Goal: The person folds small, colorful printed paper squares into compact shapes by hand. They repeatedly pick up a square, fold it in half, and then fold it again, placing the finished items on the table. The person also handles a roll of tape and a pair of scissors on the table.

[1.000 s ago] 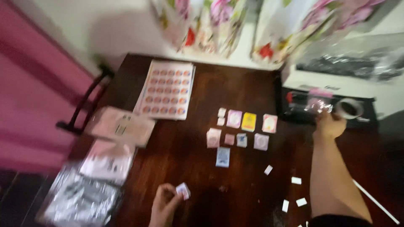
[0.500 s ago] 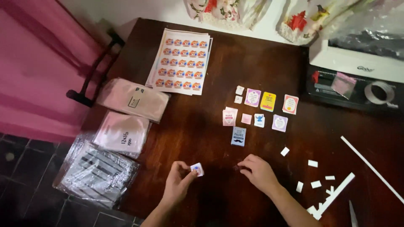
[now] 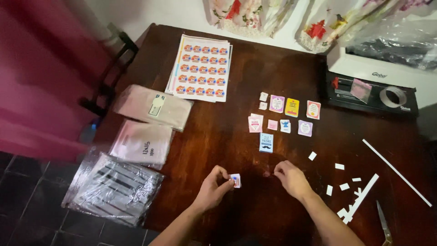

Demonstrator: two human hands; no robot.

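Since a moment ago both hands barely shifted: left hand [image 3: 213, 187] pinches the sticker [image 3: 235, 180]; right hand [image 3: 290, 178], fingertips together, should grip its far edge squarely.

Overhead view of a table [image 3: 236, 141] with small cards at its middle and two hands at its near edge.

The left hand [image 3: 214, 187] pinches a small card [image 3: 236, 181] near the front edge; the right hand [image 3: 291, 178] rests just to its right, apart from it. Behind both hands lies a cluster of small cards [image 3: 284, 116]. Further back and to the left lies a sheet of stickers [image 3: 201, 68]. Three packets of bags [image 3: 136, 146] run down the left edge. A tape dispenser [image 3: 371, 93] sits at the back right. Paper scraps [image 3: 346, 182] and strips lie to the right, with scissors [image 3: 383, 223] at the front right corner.
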